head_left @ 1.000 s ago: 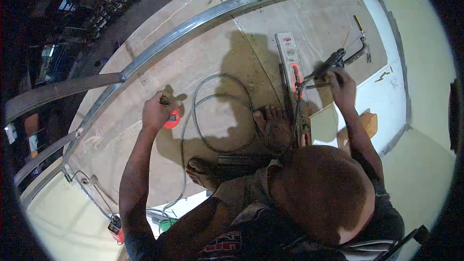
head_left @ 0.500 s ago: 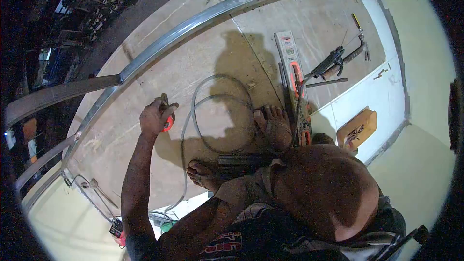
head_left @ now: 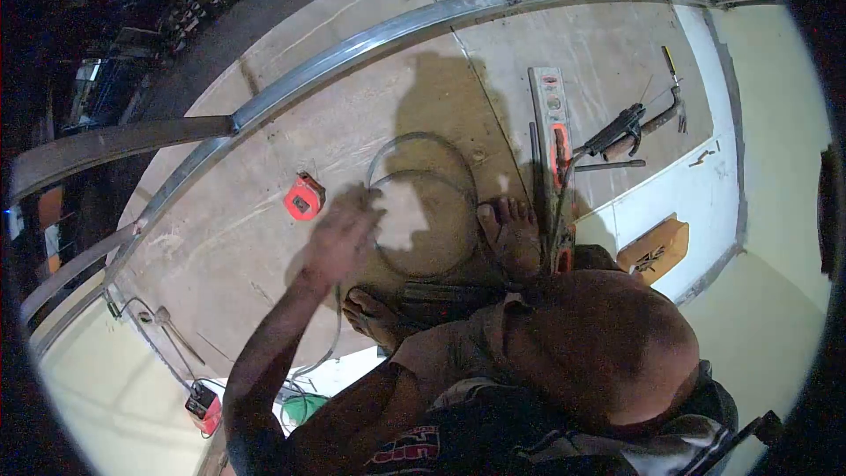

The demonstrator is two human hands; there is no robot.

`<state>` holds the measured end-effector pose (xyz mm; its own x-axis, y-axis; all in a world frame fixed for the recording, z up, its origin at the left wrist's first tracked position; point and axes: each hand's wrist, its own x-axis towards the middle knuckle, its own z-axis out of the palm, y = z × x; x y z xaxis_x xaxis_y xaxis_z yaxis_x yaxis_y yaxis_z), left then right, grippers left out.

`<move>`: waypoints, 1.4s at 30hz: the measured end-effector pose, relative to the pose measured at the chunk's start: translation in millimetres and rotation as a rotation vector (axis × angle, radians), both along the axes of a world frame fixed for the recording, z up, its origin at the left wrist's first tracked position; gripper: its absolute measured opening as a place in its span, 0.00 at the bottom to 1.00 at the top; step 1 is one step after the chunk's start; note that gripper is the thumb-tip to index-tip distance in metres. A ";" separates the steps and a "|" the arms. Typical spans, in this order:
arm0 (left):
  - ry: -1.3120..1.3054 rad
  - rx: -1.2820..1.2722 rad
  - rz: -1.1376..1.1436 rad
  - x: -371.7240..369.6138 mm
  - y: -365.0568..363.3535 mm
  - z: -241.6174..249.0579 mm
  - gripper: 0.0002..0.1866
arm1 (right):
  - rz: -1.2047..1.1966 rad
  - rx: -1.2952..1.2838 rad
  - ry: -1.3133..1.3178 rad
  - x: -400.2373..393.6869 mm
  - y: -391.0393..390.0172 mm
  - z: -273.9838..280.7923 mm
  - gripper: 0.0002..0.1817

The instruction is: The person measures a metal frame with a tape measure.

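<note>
My left hand (head_left: 344, 234) is over the board (head_left: 238, 282), blurred by motion, its fingers apart with nothing seen in them. To its left a red tape measure (head_left: 304, 197) lies on the board, not touched by the hand. Just beyond my fingertips is a coil of grey cable (head_left: 423, 135), which runs down past my foot. My right hand is not in view.
A level (head_left: 552, 106), a black electrode holder (head_left: 617, 130), a hammer (head_left: 677, 106) and a yellow-handled tool (head_left: 668, 58) lie at the right. Near them is an orange tray (head_left: 674, 242). A curved metal rail (head_left: 379, 40) crosses behind. My feet flank a dark bar.
My left hand has let go of the red tape measure, which now rests on the board, and has moved right toward the cable coil. The view has shifted slightly.
</note>
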<state>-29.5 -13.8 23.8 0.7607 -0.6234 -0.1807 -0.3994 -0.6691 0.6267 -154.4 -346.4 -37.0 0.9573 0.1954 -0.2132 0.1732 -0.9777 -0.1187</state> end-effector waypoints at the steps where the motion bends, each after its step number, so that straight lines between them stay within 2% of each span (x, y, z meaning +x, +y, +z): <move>1: 0.003 0.001 0.003 -13.4 -3.5 -4.3 0.23 | 0.003 0.001 0.003 0.7 1.9 -3.3 0.25; 3: -0.122 0.124 -0.365 -41.0 -5.8 -12.7 0.18 | -0.224 0.040 0.069 -1.0 4.0 -17.6 0.24; 4: -0.120 0.123 -0.360 -52.1 3.4 -13.3 0.18 | -0.299 0.051 0.090 -2.7 3.5 -25.2 0.24; 6: 0.208 0.116 -0.214 -69.6 30.3 -7.4 0.16 | -0.171 -0.020 0.092 -8.7 -0.6 -30.9 0.24; 7: 0.316 0.231 -0.086 -79.5 39.1 1.6 0.14 | -0.167 -0.020 0.095 -11.1 -2.9 -26.5 0.24; 8: 0.421 0.347 0.044 -88.0 46.2 15.4 0.13 | -0.044 0.008 -0.009 -4.3 -2.3 -6.0 0.25; 9: 0.427 0.495 0.075 -114.7 64.2 19.9 0.12 | 0.080 0.037 -0.117 5.5 -0.6 13.1 0.25; 10: 0.430 0.646 0.106 -135.5 78.2 16.1 0.11 | 0.081 0.042 -0.122 16.6 4.8 30.6 0.25; 11: 0.473 0.712 0.135 -155.3 83.0 17.9 0.12 | 0.018 0.022 0.042 28.0 12.0 47.9 0.23; 13: 0.556 0.669 0.222 -192.9 64.0 28.7 0.13 | -0.041 0.005 0.201 27.4 16.0 33.6 0.22; 15: 0.612 0.556 0.273 -208.5 39.3 42.3 0.14 | 0.029 0.023 0.306 24.7 -23.8 19.8 0.19; 18: 0.622 0.314 0.304 -201.2 -25.5 64.4 0.16 | 0.451 0.092 0.520 17.9 -171.8 -2.7 0.16; 20: 0.626 0.150 0.312 -189.2 -70.4 72.8 0.17 | 0.656 0.126 0.698 23.6 -261.0 8.4 0.14; 22: 0.621 -0.016 0.314 -170.5 -123.9 81.1 0.18 | 0.601 0.104 0.801 61.0 -263.8 42.8 0.13; 24: 0.607 -0.163 0.304 -153.8 -180.0 89.8 0.19 | -0.135 0.206 1.204 114.7 -222.0 102.6 0.17; 26: 0.603 -0.252 0.296 -145.3 -214.1 96.4 0.20 | 0.177 0.078 1.105 153.6 -202.7 130.5 0.17; 29: 0.611 -0.296 0.313 -134.2 -215.4 97.9 0.22 | 0.375 0.087 0.835 186.7 -177.9 157.5 0.16; 31: 0.608 -0.286 0.323 -129.5 -207.8 96.2 0.23 | 0.079 0.153 0.972 212.5 -137.0 182.4 0.15; 35: 0.622 -0.195 0.342 -134.9 -169.1 94.5 0.25 | 0.239 0.251 0.761 219.4 -114.1 173.0 0.17; 38: 0.610 -0.076 0.370 -149.4 -123.7 92.9 0.27 | 0.369 0.353 0.605 214.8 -109.8 144.7 0.17; 40: 0.611 0.040 0.396 -154.9 -78.7 78.5 0.28 | 0.378 0.409 0.518 212.5 -108.2 129.5 0.17; 42: 0.618 0.123 0.399 -153.9 -49.7 60.3 0.29 | 0.355 0.457 0.559 215.7 -94.4 138.6 0.18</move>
